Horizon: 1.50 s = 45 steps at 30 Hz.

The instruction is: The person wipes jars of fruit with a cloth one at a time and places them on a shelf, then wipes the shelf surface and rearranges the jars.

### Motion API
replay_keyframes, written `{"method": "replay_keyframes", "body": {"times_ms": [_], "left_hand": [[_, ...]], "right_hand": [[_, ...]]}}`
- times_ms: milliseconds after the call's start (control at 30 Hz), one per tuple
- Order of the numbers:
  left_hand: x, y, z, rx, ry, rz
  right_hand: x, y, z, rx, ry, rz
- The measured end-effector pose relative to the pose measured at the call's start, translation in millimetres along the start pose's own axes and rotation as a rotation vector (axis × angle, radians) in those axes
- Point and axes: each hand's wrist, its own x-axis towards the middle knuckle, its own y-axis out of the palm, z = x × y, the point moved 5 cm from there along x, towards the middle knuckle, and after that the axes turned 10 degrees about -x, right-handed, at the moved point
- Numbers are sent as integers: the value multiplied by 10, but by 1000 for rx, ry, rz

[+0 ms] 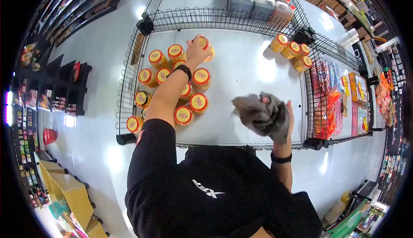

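My left hand (pixel 198 51) is closed around a jar (pixel 204 43) with a red-rimmed yellow lid, at the back of the left-hand group. Below and beside that arm stand several similar jars (pixel 199 103) of yellow-orange contents; my forearm covers some of them. My right hand (pixel 289 122) holds a grey fluffy duster (pixel 262 115) over the right part of the white shelf surface (pixel 232 74). Most of that hand's fingers are hidden behind the duster, and a small pink spot shows on it.
A black wire fence (pixel 185 21) rims the display surface. More jars (pixel 292 49) cluster at its back right corner. Jugs (pixel 254 3) with green and red caps stand beyond the back fence. Bagged goods (pixel 333 104) fill the bay on the right. Store shelves (pixel 56 83) line the left.
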Motion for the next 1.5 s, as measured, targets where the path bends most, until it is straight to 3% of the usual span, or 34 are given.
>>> {"method": "replay_keyframes", "body": {"times_ms": [67, 167, 267, 333, 367, 433, 567, 600, 667, 733, 833, 900, 1000, 1133, 1200, 1267, 1433, 1500], "left_hand": [[187, 108, 268, 52, -63, 16], [229, 153, 346, 89, -98, 114], [258, 291, 609, 122, 28, 125], [314, 366, 683, 142, 188, 141], [333, 415, 727, 161, 260, 157], [432, 582, 1196, 121, 151, 108], [212, 525, 814, 165, 15, 191], [178, 508, 793, 183, -4, 203], [259, 580, 953, 218, 16, 183], [175, 520, 679, 316, -166, 241], [254, 589, 784, 445, -177, 277], [273, 555, 511, 521, -269, 333], [364, 823, 330, 666, -2, 108], [399, 1708, -178, 447, 160, 231], [342, 2187, -673, 198, 29, 372], [406, 2822, -791, 6, 104, 392], [349, 3533, -1822, 139, 152, 462], [536, 3816, -2013, 147, 316, 414]], "right_hand": [[-155, -121, 89, 35, -57, 84], [-334, -482, 201, 75, -109, -20], [-500, -630, 205, -19, -65, -295], [-542, -604, 367, -187, -142, -293], [-549, -746, 437, -125, -200, -354], [-619, -809, 500, -24, -222, -366], [-663, -425, 638, -138, -272, -293], [-722, -722, 592, -115, -299, -357], [-790, -677, 640, -65, -272, -370], [-858, -627, 763, -117, -332, -410], [-968, -759, 903, -95, -336, -418], [-1030, -984, 965, -58, -279, -461], [-970, -1219, 1162, -96, -221, -382], [-691, -1227, 1507, 43, -263, -169], [-554, -1569, 1584, 72, -234, -149], [-520, -1827, 1641, 111, -161, -319], [-220, -2185, 1915, 116, 16, -430], [-39, -2431, 1858, 216, -21, -497]]}}
